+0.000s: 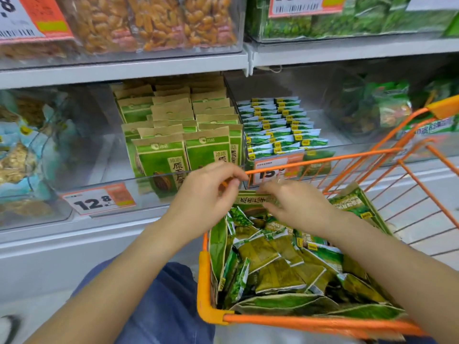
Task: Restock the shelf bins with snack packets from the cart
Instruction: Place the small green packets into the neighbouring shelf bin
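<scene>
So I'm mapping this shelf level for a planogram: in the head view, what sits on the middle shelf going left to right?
Clear bin of pale blue snack bags → upright kraft-topped green packets → small green-and-white sachets with yellow labels → clear bin of blurred green bags, behind the orange wire cart.

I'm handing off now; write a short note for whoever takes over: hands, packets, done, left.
Left hand and right hand both pinch one green snack packet, held edge-up over the orange cart.
Done: the middle shelf bin holds rows of upright kraft-and-green packets; small green packets fill the bin beside it.
Left: shelve the held packet, then the loose green packets piled in the cart.
</scene>
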